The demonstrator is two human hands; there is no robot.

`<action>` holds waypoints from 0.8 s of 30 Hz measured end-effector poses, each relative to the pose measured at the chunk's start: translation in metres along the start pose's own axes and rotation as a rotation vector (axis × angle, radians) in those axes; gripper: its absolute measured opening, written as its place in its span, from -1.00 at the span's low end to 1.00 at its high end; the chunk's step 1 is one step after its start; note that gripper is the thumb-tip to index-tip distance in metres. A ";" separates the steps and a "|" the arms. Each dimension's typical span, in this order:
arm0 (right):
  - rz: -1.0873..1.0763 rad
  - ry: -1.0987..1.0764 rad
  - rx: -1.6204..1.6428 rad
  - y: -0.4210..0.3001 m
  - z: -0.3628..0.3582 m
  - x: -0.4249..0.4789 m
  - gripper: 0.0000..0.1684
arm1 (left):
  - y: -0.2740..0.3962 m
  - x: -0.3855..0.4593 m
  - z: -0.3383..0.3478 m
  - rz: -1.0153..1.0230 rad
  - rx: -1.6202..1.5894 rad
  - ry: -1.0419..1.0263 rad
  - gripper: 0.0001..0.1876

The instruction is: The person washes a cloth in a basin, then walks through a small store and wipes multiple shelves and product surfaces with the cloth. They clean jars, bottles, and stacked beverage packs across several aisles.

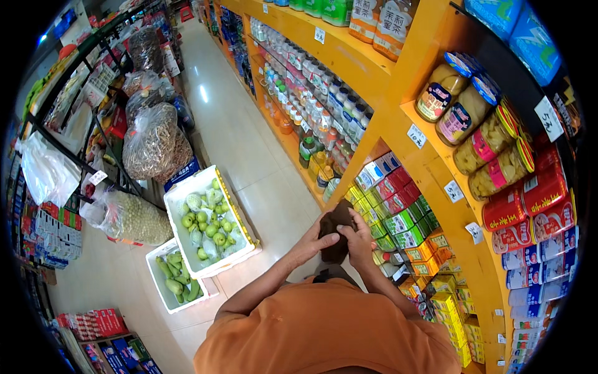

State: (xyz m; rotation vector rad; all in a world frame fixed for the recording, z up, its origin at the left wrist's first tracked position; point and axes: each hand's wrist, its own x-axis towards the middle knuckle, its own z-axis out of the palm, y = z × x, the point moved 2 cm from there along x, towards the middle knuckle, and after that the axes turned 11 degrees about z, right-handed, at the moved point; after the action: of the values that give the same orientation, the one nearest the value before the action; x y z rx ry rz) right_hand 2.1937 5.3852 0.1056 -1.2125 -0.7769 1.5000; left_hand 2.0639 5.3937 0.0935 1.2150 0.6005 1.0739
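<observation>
Both hands are on a dark brown cloth (335, 250), folded or bunched up in front of my body. My left hand (314, 239) grips its left side, with the thumb lying across the front. On the other side, my right hand (359, 236) holds the cloth with its thumb pressed against it and fingers curled over the edge. Part of the cloth is hidden behind the fingers. Close beyond the hands rises a yellow wooden shelf unit (402, 89), with boxed drinks (402, 224) stacked on its lower level to the right.
White foam boxes hold green fruit (211, 229) and green gourds (175, 276) on the floor to my left. Clear bags of dried goods (156, 140) lean by a black rack (60, 149). Glass jars (502, 170) and cans (532, 201) fill the right shelf. A tiled aisle (233, 135) runs ahead.
</observation>
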 end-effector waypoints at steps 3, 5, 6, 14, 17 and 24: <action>0.121 -0.061 0.128 -0.014 0.014 0.019 -0.50 | 0.007 0.021 -0.010 -0.023 -0.110 0.110 -0.29; 0.040 -0.093 0.122 -0.021 0.021 0.041 -0.51 | 0.010 0.043 -0.024 -0.023 -0.099 0.156 -0.34; -0.025 -0.114 0.099 -0.023 0.023 0.055 -0.51 | 0.010 0.058 -0.033 0.034 -0.114 0.195 -0.36; -0.320 0.135 -0.154 -0.060 0.024 0.166 -0.66 | 0.094 0.201 -0.081 0.418 0.120 0.192 -0.38; -0.275 0.038 -0.295 -0.038 0.026 0.209 -0.73 | 0.101 0.244 -0.094 0.685 0.507 0.138 -0.35; -0.326 -0.308 -0.724 -0.027 0.073 0.244 -0.61 | 0.080 0.302 -0.061 1.232 1.056 -0.412 -0.31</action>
State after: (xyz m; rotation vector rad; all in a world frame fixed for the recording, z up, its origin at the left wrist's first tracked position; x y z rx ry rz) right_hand 2.1367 5.6336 0.0784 -1.2832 -1.7398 1.1698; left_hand 2.1106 5.6896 0.2000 2.8522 -0.0401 1.4361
